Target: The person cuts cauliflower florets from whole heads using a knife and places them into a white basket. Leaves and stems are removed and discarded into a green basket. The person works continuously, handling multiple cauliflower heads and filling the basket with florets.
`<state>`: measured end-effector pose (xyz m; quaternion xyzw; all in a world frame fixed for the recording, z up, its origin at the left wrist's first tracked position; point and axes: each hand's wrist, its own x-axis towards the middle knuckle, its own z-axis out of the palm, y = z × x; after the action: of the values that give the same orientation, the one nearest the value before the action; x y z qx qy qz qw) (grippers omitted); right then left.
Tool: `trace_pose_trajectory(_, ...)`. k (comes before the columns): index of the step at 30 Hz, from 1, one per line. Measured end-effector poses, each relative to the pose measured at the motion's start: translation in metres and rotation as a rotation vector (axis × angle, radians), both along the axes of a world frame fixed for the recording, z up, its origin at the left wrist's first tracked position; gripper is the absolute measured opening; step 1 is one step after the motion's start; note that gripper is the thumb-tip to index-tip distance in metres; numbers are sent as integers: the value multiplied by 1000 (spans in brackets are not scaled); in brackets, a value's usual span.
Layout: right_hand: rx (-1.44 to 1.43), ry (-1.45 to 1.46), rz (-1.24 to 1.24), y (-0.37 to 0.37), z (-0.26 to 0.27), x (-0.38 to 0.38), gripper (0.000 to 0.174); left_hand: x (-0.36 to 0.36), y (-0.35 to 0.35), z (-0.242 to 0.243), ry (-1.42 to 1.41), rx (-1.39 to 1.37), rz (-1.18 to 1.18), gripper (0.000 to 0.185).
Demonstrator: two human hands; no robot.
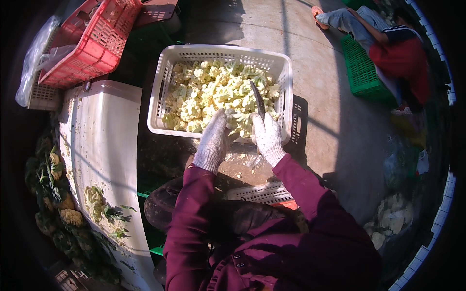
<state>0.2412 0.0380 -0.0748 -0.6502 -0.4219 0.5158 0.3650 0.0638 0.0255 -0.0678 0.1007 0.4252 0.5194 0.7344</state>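
Observation:
A white plastic crate (287, 83) with slotted walls holds a heap of cut cauliflower florets (218, 91). Over its near rim, my right hand (268, 136) in a white knitted glove grips a knife (257, 98), its dark, slightly curved blade pointing up and away over the florets. Beside it to the left, my left hand (214, 140), gloved alike, is curled at the crate's near rim around what looks like a pale floret piece (230, 118), mostly hidden by the fingers.
A white board (113, 152) with cauliflower scraps (94, 203) lies at left, whole leafy cauliflowers (71, 217) beyond it. Red crates (105, 40) stand upper left. A person (397, 54) sits at upper right by a green crate (364, 72). A low white crate (260, 194) is near my knees.

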Motion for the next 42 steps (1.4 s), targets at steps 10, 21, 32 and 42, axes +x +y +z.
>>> trace_pose_trajectory(10,433,-687,825,59,-17,-107,37,-64,-15,4,313,-104,555,40)
trace_pose_trajectory(21,116,298,466,115,-12,-119,29,-80,-24,11,138,-175,474,50)
trace_pose_trajectory(32,508,-261,841,50,89,-60,29,-55,-23,15,-249,67,93,74)
trace_pose_trajectory(42,773,-667,779,-10,81,-40,22,-59,-22,42,-17,197,198,76)
